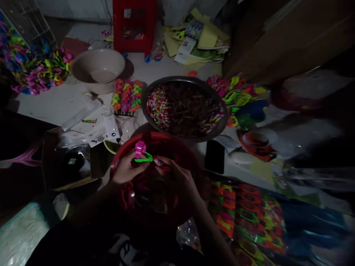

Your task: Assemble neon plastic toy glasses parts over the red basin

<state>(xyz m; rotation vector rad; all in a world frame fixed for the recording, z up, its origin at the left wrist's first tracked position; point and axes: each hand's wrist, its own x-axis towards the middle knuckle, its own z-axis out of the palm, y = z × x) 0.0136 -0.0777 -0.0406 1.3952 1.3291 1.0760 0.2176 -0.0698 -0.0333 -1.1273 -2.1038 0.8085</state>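
Over red basin (155, 137) | left fingers (138, 165) pinch pink-green toy (141, 153) | right fingers (163, 162) touch its green strap, grip unclear

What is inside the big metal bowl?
In the metal bowl, small multicoloured pieces lie along the left and right sides of a dark brownish heap; whatever lies beneath is covered.

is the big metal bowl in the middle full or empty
Fairly full: the metal bowl holds small colourful pieces and darker ones that hide its bottom and reach close to the rim.
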